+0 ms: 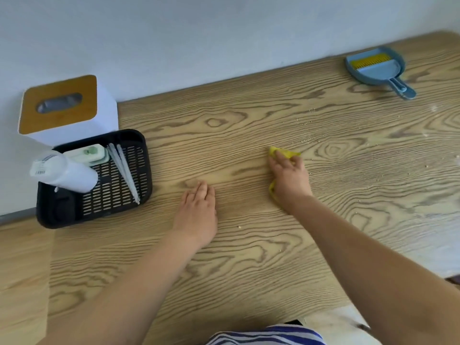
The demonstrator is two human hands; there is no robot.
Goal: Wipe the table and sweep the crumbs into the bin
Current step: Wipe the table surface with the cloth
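A person leaned over a wooden table (249,257) with a bold, wavy grain, seen from above through a head-worn camera. The right hand (288,174) pressed down on a yellow cloth (283,152) near the middle of the table, fingers curled over it in a loose grasp; the cloth showed beyond the fingertips and again beside the wrist. The left hand (198,211) lay flat on the bare wood just to the left, fingers together and relaxed, gripping nothing. Small pale crumbs (305,123) were scattered across the surface beyond and to the right of the cloth, with a few more near the right edge and one or two closer to the person. At the far right corner, close to the wall, sat a blue dustpan (378,70) with a small brush nested inside it, yellow bristles showing, its handle pointing toward the near right. On the left side of the table stood a black slotted tray (144,155) holding a white bottle (64,170) lying on its side, a pale green and white item, and several thin clear sticks. Behind the tray, against the wall, stood a white box (72,125) with a wooden lid that had an oval slot. A striped garment showed at the bottom edge.
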